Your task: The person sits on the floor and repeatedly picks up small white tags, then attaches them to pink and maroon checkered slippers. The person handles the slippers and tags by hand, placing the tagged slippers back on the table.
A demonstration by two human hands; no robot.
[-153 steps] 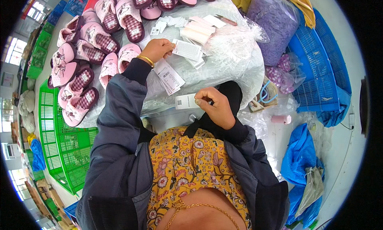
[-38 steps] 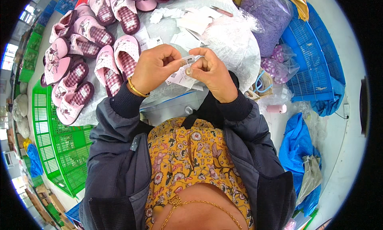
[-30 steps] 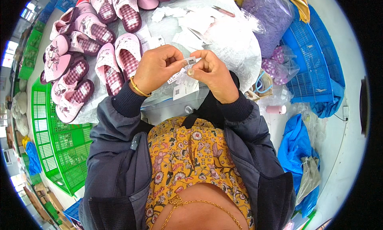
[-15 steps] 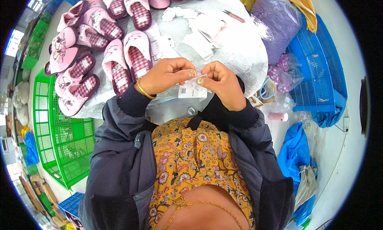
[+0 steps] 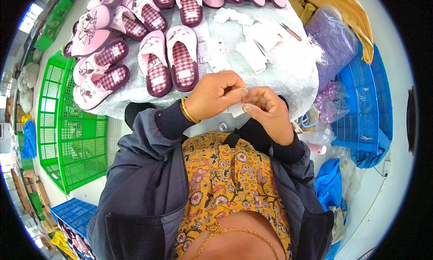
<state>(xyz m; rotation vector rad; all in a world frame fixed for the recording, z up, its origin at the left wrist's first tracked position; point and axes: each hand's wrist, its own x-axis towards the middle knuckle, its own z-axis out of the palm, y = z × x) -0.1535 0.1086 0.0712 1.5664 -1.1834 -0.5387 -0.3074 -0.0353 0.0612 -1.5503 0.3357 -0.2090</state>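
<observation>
Close to the table's front edge, my left hand (image 5: 218,96) and my right hand (image 5: 269,112) meet fingertip to fingertip, both closed in a pinch. A small white paper tag (image 5: 236,109) hangs between them, partly covered by the fingers. Its upper end and whatever joins it are hidden in the pinch. Just beyond my left hand lies a pair of pink slippers (image 5: 181,57) with dark checked insoles. More white tags (image 5: 252,54) are spread farther off on the table, near a small pair of snips (image 5: 291,32).
Several more pink slippers (image 5: 97,43) crowd the left and far side of the plastic-covered table (image 5: 288,75). A green crate (image 5: 83,138) stands at the left, a blue basket (image 5: 356,102) at the right. Beside that are a bag of purple material (image 5: 331,39) and a pink roll (image 5: 317,149).
The head view has shifted, so table and slippers sit farther right. My fingertips have drawn closer together, and less of the white tag shows below them.
</observation>
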